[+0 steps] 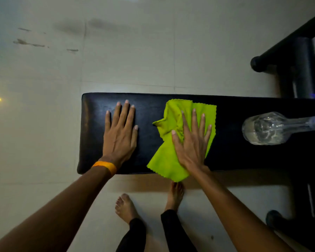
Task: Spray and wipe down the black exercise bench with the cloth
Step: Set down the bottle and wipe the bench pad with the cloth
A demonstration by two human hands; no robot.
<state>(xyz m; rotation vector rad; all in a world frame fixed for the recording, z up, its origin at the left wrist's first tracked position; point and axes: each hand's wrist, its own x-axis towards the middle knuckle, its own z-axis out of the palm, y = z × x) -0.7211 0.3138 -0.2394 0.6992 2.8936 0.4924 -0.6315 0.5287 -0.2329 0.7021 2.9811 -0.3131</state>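
Note:
The black exercise bench point(233, 157) runs across the middle of the view, its left end rounded. A lime-green cloth point(166, 160) lies crumpled on the bench's middle, one corner hanging over the near edge. My right hand point(193, 142) presses flat on the cloth with fingers spread. My left hand point(119, 135), an orange band at its wrist, rests flat on the bare bench to the left of the cloth, holding nothing. A clear spray bottle point(267, 128) with a blue top lies on its side on the bench at the right.
Pale tiled floor point(44, 142) surrounds the bench, with dark scuff marks at far left. Black metal frame parts point(298, 70) of gym equipment stand at the right, behind and beside the bench. My bare feet point(125, 208) stand on the floor just in front of the bench.

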